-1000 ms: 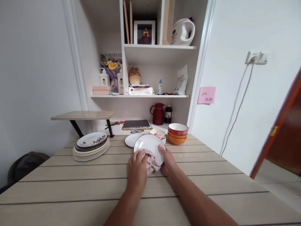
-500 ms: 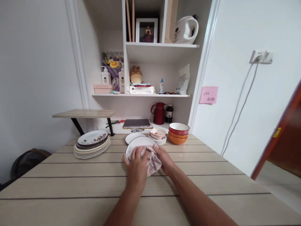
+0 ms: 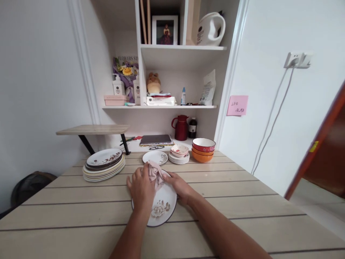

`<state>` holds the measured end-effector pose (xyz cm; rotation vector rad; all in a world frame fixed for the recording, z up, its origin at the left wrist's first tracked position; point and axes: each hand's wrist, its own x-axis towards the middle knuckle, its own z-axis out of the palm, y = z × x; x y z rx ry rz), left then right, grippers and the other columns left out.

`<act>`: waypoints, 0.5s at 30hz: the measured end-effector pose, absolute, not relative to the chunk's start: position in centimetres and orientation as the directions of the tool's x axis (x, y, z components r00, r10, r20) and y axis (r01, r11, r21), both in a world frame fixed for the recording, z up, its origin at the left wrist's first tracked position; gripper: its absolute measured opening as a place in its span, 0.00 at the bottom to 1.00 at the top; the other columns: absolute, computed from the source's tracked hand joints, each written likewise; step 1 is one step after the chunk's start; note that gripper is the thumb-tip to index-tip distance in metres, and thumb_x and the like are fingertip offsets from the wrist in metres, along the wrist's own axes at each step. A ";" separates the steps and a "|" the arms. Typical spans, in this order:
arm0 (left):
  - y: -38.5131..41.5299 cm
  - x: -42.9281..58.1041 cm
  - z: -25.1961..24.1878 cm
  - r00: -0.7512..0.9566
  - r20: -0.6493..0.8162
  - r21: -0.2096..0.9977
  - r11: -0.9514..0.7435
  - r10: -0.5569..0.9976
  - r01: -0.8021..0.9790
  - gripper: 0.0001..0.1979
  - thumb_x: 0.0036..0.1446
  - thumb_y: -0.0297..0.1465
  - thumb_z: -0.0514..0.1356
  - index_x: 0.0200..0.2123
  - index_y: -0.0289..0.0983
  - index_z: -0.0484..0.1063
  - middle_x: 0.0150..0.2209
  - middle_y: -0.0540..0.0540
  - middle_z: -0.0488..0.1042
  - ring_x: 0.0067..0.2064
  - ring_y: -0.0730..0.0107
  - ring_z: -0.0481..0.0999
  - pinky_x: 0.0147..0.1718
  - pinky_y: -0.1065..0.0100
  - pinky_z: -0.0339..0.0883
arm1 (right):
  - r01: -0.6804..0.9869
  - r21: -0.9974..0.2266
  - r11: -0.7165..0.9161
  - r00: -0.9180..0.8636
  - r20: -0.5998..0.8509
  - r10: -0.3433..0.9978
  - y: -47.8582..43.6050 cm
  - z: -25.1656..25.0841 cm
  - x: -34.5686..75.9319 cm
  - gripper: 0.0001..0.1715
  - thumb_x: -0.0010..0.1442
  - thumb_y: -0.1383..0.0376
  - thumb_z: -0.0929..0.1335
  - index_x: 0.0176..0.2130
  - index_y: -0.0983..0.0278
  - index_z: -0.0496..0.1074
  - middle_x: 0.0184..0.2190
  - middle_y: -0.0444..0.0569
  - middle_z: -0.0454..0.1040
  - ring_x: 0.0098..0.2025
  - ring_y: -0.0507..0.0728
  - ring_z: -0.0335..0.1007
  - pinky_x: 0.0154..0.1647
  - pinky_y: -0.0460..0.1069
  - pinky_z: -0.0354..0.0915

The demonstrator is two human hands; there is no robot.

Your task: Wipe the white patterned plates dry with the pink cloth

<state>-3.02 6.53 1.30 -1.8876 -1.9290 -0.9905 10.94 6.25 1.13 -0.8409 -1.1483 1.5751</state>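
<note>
- On the pale wooden plank table [image 3: 242, 201], at its middle: a round white plate with a dark rim and a brown flower print [image 3: 161, 207], face up, flower toward the near edge.
- Over the far part of that plate: a crumpled pale pink cloth [image 3: 155, 172], bunched and touching the plate's surface.
- Left hand [image 3: 142, 190] palm down across the plate's left part, fingers curled and closed on the cloth, forearm running back toward the near edge.
- Right hand [image 3: 180, 187] at the plate's right rim, fingers stretched flat toward the cloth and touching the rim, wrapped around nothing; forearm slanting in from the lower right.
- Well to the left: a stack of flat round plates with a leaf-patterned plate on top [image 3: 104, 164].
- Just beyond the cloth: a single small white plate with faint speckles [image 3: 155, 157], lying flat.
- Beside it to the right: a short stack of white saucers topped by a small pink-rimmed dish [image 3: 179, 154].
- Further right: three nested bowls, red over orange [image 3: 203, 149], white inside, nothing seen in the top one.
- Behind, on the low shelf: a dark red jug with a handle [image 3: 181, 127] next to a small dark bottle [image 3: 192, 128].
</note>
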 end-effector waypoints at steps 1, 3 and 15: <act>6.6 -3.2 1.4 -0.112 0.610 0.278 -0.079 0.784 0.957 0.25 0.57 0.31 0.58 0.58 0.40 0.62 0.47 0.39 0.71 0.50 0.54 0.69 0.53 0.50 0.57 | -0.315 -0.946 -0.073 -0.279 0.018 0.960 6.3 1.1 10.9 0.26 0.52 0.53 0.72 0.45 0.67 0.73 0.35 0.54 0.80 0.32 0.58 0.76 0.33 0.51 0.68; 6.6 -3.3 1.6 -0.101 0.593 0.280 -0.087 0.799 0.956 0.25 0.56 0.30 0.58 0.58 0.38 0.62 0.45 0.40 0.71 0.47 0.55 0.69 0.46 0.58 0.62 | -0.319 -0.946 -0.054 -0.258 0.032 0.966 6.3 1.0 11.0 0.26 0.51 0.53 0.72 0.44 0.67 0.73 0.35 0.54 0.80 0.31 0.58 0.75 0.32 0.50 0.68; 7.7 -3.9 1.0 -0.300 0.169 0.930 -0.051 0.939 0.364 0.20 0.52 0.38 0.60 0.49 0.40 0.69 0.45 0.37 0.75 0.46 0.49 0.74 0.41 0.58 0.63 | -0.384 -0.911 0.150 0.071 0.133 0.989 7.9 1.2 13.8 0.26 0.50 0.55 0.73 0.46 0.65 0.73 0.36 0.52 0.80 0.33 0.59 0.76 0.34 0.52 0.71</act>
